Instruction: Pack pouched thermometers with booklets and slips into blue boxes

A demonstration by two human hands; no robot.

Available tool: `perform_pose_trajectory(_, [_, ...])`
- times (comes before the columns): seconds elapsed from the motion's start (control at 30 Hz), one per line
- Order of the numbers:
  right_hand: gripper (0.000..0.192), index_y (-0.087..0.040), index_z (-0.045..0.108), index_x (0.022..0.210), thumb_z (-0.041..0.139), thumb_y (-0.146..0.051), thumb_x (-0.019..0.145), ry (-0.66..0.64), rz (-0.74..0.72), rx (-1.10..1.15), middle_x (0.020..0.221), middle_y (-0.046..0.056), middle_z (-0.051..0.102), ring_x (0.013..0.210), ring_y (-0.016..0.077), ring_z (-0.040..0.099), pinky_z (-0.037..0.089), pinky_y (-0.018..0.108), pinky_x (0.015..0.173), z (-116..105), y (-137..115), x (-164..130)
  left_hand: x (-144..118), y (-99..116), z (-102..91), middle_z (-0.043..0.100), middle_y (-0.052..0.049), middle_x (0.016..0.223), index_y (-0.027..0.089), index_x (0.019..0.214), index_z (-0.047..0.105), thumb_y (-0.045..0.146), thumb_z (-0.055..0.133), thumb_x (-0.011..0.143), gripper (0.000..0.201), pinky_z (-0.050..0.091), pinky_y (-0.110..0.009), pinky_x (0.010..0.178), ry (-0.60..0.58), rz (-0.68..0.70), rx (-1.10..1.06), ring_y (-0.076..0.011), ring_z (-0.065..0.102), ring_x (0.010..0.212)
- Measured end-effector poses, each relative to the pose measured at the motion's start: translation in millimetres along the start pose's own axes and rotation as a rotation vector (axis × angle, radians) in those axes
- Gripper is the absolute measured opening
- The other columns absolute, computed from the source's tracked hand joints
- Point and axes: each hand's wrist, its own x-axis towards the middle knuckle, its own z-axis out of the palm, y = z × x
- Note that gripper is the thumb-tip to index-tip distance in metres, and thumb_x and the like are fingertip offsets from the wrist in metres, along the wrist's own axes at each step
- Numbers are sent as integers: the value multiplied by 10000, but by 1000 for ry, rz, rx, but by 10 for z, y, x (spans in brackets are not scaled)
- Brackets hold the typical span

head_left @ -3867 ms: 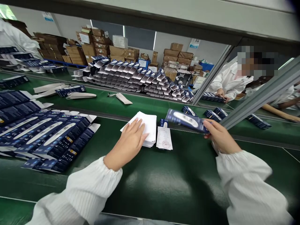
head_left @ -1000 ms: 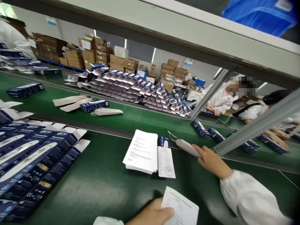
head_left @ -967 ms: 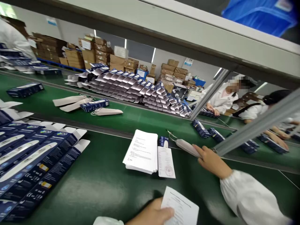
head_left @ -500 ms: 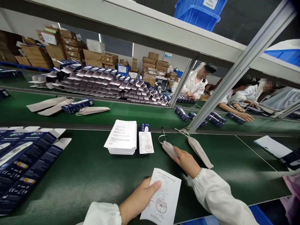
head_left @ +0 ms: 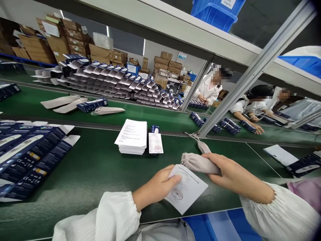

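My left hand (head_left: pixel 157 184) is closed on a white printed leaflet (head_left: pixel 187 189) with a red round stamp, thumb on top. My right hand (head_left: pixel 227 172) grips a pale grey drawstring pouch (head_left: pixel 199 163) that bulges lengthwise; what is inside is hidden. The pouch's near end hangs just over the leaflet's upper edge. Partly covered by it, a second pouch (head_left: pixel 203 147) lies on the green bench with its cord toward the back. Left of them stand a stack of printed sheets (head_left: pixel 131 135) and a small stamped card (head_left: pixel 155 143) leaning on a blue box.
Open dark-blue printed boxes (head_left: pixel 30 157) fill the left side of the bench. On the green belt (head_left: pixel 150 119) behind lie more pouches (head_left: pixel 66 104) and boxes. A metal post (head_left: pixel 225 97) slants up at right. Co-workers (head_left: pixel 209 87) sit beyond; a clipboard (head_left: pixel 281 154) lies at right.
My right hand has lifted one pouch off the bench and brought it toward me, beside the leaflet. My left hand has raised the leaflet slightly up and to the right, tilting it.
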Motion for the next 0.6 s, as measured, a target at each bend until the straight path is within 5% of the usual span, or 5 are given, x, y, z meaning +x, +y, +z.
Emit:
perform_pose_trajectory(0.17, [415, -222, 556, 1176, 644, -371, 799, 112, 26, 827, 1101, 70, 647, 978, 296, 612, 520, 398, 804, 416, -284, 299, -194, -32, -116, 689, -139, 1013, 111, 1102, 606, 458, 566, 852, 430, 506, -372, 797, 117, -85, -485, -255, 660, 908])
perform_pose_trajectory(0.3, [408, -218, 540, 1158, 637, -423, 820, 227, 20, 1300, 1102, 78, 646, 1009, 288, 609, 526, 403, 815, 897, -739, 653, -335, 41, -241, 705, -113, 994, 143, 1137, 610, 446, 607, 831, 431, 497, -362, 811, 272, -62, -508, -235, 665, 884])
perform_pose_trajectory(0.47, [482, -215, 451, 1285, 588, -413, 868, 473, -14, 976, 1231, 98, 573, 1103, 272, 555, 489, 392, 889, 1037, -1126, 813, -534, 31, -403, 649, -76, 1185, 211, 1229, 562, 429, 559, 871, 418, 444, -383, 962, 694, 67, -510, -246, 599, 1088])
perform_pose_trajectory(0.6, [697, -196, 210, 1454, 558, -378, 877, 412, -124, 558, 1419, 124, 396, 1254, 288, 436, 439, 434, 977, 1203, -1350, 884, -546, 35, -404, 607, -83, 1256, 213, 1280, 527, 473, 503, 890, 469, 413, -389, 1021, 738, 194, -761, -262, 522, 1203])
